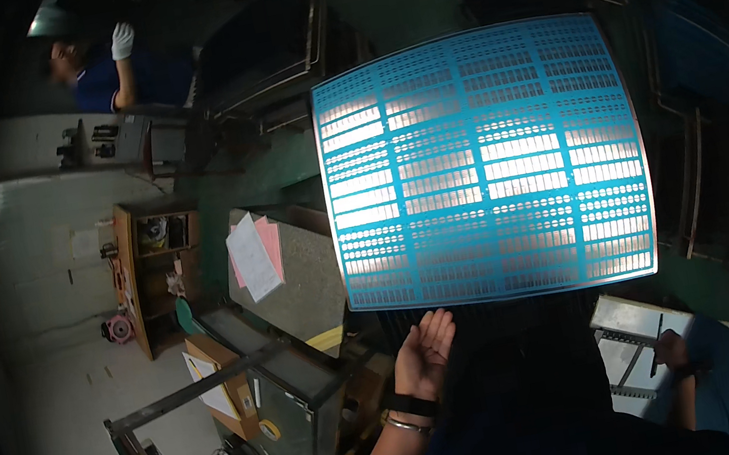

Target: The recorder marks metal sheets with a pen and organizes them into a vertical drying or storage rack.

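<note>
A large flat panel point(485, 200), bright blue with rows of shiny metallic rectangles, fills the middle of the head view. Just below its near edge, my left hand point(425, 349) is held palm up, fingers stretched out and nothing in them. Its fingertips come close to that edge; whether they touch it I cannot tell. My right hand point(671, 351), lower right, is closed round a dark, thin pen point(661, 324). Under the pen lie white sheets point(628, 361) with a dark, perforated-looking strip beside them.
Left of the panel, a grey table point(299, 267) bears white and pink papers point(253, 254). A glass-topped cabinet point(293, 432) and a cardboard box point(225, 386) stand nearer. A wooden shelf point(134, 280) is further left. Another person point(125, 75) with a white glove is far left. Dark racks point(688, 173) line the right.
</note>
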Motion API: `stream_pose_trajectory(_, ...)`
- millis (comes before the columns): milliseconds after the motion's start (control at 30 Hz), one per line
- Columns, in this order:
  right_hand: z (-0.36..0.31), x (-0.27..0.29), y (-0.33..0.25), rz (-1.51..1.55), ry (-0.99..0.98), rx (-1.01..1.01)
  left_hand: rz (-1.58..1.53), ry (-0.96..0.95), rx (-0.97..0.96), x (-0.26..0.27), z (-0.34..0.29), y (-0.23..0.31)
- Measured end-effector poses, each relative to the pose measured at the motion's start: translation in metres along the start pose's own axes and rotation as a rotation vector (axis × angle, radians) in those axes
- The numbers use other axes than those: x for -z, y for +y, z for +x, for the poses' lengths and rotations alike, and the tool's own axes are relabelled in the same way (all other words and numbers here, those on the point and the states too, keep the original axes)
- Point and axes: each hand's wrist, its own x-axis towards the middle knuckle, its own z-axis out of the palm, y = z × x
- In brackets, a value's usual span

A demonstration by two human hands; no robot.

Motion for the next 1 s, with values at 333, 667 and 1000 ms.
stream_pose_trajectory(333, -0.06, -0.008, -0.458, 0.377, -0.567, 0.941, 0.553, -0.59, -0.371, -0.011, -0.049, -0.026)
stream_pose_trajectory(667, -0.093, -0.229, -0.53, -0.187, -0.942, 1.246, 0.724, -0.359, -0.812, 0.012, -0.056, -0.002)
stream_pose_trajectory(1000, -0.037, -0.309, -0.567, -0.263, -0.974, 0.947, 0.794, -0.156, -1.154, 0.034, 0.015, -0.018)
